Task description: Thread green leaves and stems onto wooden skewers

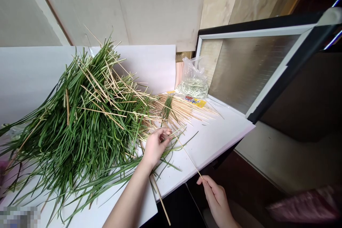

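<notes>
My right hand (217,198), off the table's front edge, pinches the lower end of a thin bamboo skewer (189,156). The skewer slants up to the left, its far end by the fingers of my left hand (157,145). Those fingers are curled around the pale end of a garlic chive (178,130), and its leaves trail below the hand. Whether the skewer's tip touches the chive, I cannot tell. A large heap of garlic chives (88,131) with loose skewers strewn over it lies left of my hands. Just beyond them, a small chive bundle (167,108) rests on spread skewers (181,108).
A clear plastic bag (193,80) of pale green pieces stands at the back, near a yellow printed wrapper (199,102). A framed panel (248,71) leans along the right side of the white table (211,139). One skewer (161,201) juts over the front edge.
</notes>
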`<move>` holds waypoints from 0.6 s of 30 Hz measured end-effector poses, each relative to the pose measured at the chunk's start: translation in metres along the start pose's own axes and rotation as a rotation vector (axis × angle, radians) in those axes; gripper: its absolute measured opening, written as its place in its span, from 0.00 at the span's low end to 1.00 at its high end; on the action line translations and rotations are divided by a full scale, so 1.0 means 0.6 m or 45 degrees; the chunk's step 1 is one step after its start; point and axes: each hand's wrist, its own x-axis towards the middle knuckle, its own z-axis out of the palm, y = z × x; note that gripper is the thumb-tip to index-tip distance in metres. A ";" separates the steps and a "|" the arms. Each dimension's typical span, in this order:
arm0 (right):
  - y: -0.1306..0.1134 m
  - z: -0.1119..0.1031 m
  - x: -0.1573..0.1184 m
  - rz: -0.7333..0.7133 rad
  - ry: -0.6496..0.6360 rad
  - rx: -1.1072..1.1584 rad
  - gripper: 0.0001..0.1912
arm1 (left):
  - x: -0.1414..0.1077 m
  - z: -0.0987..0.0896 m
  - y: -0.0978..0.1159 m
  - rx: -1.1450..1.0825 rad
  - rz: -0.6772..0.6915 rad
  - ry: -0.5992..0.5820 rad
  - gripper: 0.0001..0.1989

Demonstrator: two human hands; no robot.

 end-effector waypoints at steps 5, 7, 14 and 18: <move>0.000 -0.002 0.000 0.028 -0.001 0.040 0.23 | -0.001 -0.005 0.003 0.111 0.072 -0.058 0.09; 0.001 -0.002 0.000 0.028 -0.006 0.046 0.23 | -0.002 -0.003 0.003 0.110 0.060 -0.069 0.08; 0.003 -0.001 -0.001 0.028 -0.010 0.040 0.23 | 0.004 -0.009 0.016 -0.454 -0.241 -0.028 0.22; 0.001 -0.002 0.000 0.010 -0.002 0.010 0.23 | 0.012 -0.028 0.023 -1.122 -0.481 -0.096 0.32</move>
